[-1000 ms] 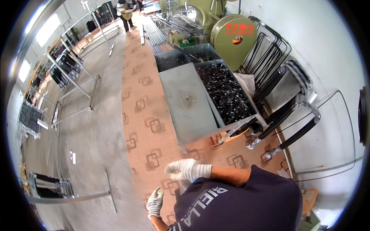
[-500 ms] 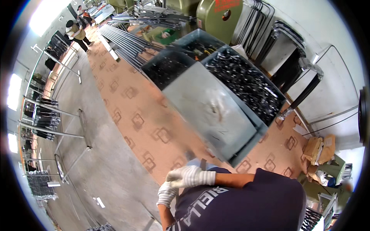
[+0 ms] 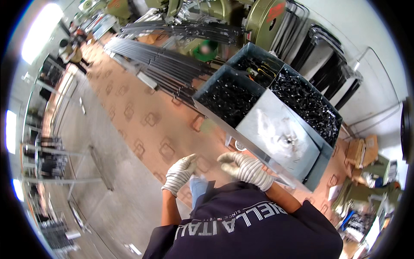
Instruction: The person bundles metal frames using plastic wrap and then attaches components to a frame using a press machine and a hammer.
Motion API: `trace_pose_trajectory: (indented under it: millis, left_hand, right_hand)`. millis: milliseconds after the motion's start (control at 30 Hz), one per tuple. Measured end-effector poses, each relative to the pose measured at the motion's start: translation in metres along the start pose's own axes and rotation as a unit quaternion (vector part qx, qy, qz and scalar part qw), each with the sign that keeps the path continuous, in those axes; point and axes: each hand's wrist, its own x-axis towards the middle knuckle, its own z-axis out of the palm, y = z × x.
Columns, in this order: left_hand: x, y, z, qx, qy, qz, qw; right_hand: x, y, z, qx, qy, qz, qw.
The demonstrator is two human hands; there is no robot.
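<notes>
A grey metal bin (image 3: 217, 120) stands open-topped and split into compartments; a flat silvery plate (image 3: 263, 139), glare and a dark mark on its face, lies over the bin's near part; small black pieces (image 3: 228, 101) lie loosely jumbled in the bin's left compartment and along its right side.

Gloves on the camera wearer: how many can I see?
2: one whitish ribbed glove on the left hand, another on the right hand. Neither is hidden.
</notes>
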Motion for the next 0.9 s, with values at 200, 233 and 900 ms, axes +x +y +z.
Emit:
trace_pose_trajectory:
  millis: [200, 233, 900]
  left_hand:
    - [0.085, -0.051, -0.127, -0.018, 0.018, 0.098, 0.995]
    - [0.103, -0.063, -0.142, -0.06, 0.025, 0.113, 0.992]
    - [0.46, -0.005, -0.34, 0.404, -0.108, 0.216, 0.882]
  right_hand:
    - [0.12, -0.016, 0.032, 0.098, 0.254, -0.018, 0.962]
    - [0.131, -0.03, 0.031, 0.12, 0.267, -0.001, 0.956]
    - [0.312, -0.013, -0.059, 0.088, 0.382, 0.074, 0.917]
